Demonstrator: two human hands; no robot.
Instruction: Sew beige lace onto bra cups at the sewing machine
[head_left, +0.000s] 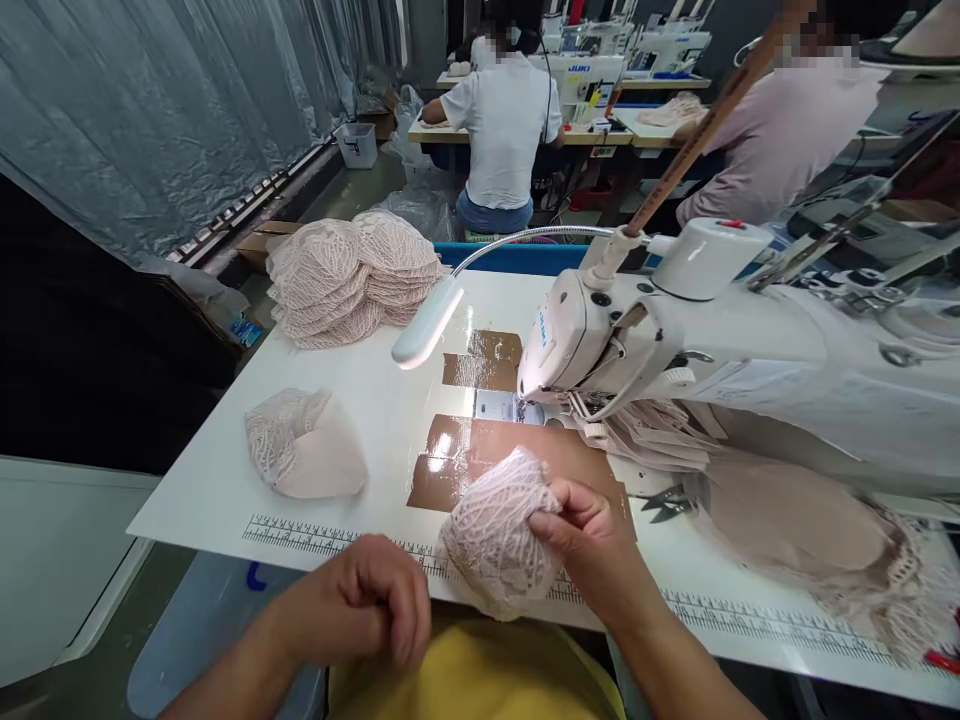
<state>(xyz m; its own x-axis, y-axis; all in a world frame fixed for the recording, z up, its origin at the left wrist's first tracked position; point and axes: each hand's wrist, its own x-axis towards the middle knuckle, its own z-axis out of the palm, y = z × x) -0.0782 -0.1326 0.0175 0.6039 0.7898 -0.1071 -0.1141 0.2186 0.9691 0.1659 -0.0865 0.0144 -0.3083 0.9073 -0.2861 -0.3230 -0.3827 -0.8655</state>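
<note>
My right hand [581, 530] pinches the edge of a pale pink lace bra cup [501, 530] between thumb and fingers, holding it over the front edge of the white sewing table. To its left, my left hand [367, 600] hangs curled in a loose fist near the table edge, apart from the lace cup; nothing shows in it. Another cup [311, 445], part lace and part smooth fabric, lies on the table at the left. Beyond my right hand stands a white sewing machine [577, 345], its needle area over brown tape [517, 445] on the tabletop.
Stacked lace cups [352, 275] sit at the back left. Thread snips [666, 503] and a pile of beige fabric pieces [795, 530] lie at the right. A lamp [427, 325] bends over the table. A ruler strip [322, 540] runs along the front. Two people work ahead.
</note>
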